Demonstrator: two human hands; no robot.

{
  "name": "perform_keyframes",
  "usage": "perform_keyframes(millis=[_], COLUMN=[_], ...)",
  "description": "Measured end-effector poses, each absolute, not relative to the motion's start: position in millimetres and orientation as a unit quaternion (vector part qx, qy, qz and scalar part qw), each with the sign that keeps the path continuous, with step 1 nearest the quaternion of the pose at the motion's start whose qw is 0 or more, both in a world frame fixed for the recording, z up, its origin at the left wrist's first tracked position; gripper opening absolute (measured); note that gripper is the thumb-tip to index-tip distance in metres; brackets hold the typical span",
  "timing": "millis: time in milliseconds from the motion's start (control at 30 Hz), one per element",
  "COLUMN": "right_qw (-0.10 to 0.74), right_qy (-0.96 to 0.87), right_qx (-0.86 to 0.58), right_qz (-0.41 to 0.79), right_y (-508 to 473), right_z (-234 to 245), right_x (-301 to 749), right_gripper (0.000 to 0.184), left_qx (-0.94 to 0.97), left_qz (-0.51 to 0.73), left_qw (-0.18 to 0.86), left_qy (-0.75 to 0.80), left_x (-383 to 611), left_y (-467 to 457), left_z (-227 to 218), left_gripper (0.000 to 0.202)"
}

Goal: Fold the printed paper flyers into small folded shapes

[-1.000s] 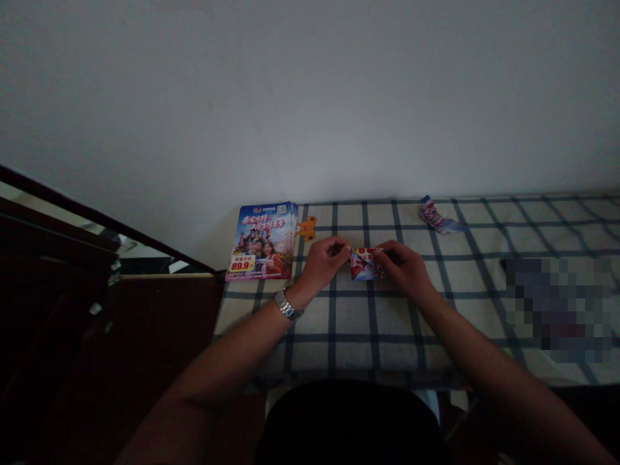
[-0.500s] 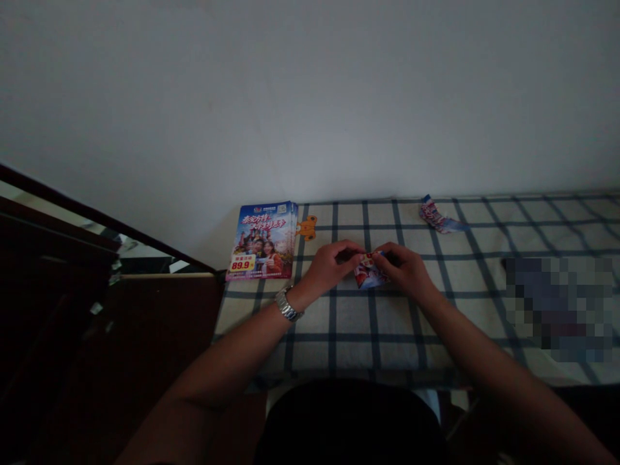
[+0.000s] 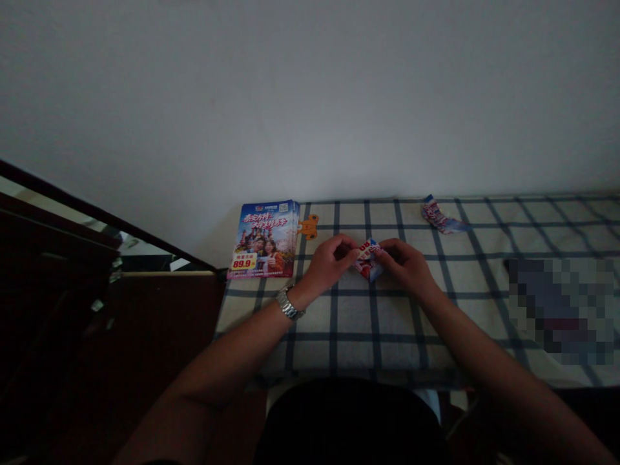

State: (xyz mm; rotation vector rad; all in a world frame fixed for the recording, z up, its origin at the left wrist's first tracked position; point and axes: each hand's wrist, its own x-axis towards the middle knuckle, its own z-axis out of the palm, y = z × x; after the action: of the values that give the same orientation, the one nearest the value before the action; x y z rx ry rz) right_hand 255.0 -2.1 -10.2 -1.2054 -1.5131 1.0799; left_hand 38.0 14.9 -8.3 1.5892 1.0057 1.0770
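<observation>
A small piece of folded printed paper, blue, red and white, is between my two hands over the checked cloth. My left hand, with a metal watch on its wrist, pinches the paper's left edge between thumb and fingers. On the other side my right hand grips it with thumb and fingertips. The paper is turned so that one corner points down toward me. Its rear folds are partly hidden by the fingers.
A stack of printed flyers lies at the left, beside an orange bear-shaped piece. One crumpled paper strip rests near the wall. A blurred-out dark object is at the right. The checked cloth covers the table.
The folded paper has turned in my fingers, from a flatter lower edge to a corner pointing down. Both hands have stayed nearly in place, still gripping it.
</observation>
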Motion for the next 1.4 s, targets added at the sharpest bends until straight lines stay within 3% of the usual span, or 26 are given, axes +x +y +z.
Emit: perform_keyframes(millis=[267, 433, 633, 900, 1400], right_qw=[0.433, 0.402, 0.366, 0.442, 0.480], right_qy=[-0.629, -0.661, -0.693, -0.632, -0.587], right_qx=[-0.510, -0.510, -0.501, -0.489, -0.497], right_qz=[0.396, 0.375, 0.367, 0.408, 0.423], right_y=[-4, -5, -7, -4, -3], right_z=[-9, -9, -9, -10, -7], right_x=[259, 260, 258, 258, 259], right_gripper=[0.031, 0.024, 0.021, 0.033, 0.031], left_qx=[0.699, 0.701, 0.722, 0.674, 0.640], left_qz=[0.387, 0.424, 0.414, 0.472, 0.500], left_qw=[0.455, 0.443, 0.426, 0.425, 0.449], left_qy=[0.393, 0.365, 0.355, 0.378, 0.373], left_x=[39, 38, 37, 36, 35], left_y=[9, 7, 9, 13, 13], left_z=[-8, -6, -7, -15, -11], left_gripper=[0.019, 0.026, 0.013, 0.009, 0.018])
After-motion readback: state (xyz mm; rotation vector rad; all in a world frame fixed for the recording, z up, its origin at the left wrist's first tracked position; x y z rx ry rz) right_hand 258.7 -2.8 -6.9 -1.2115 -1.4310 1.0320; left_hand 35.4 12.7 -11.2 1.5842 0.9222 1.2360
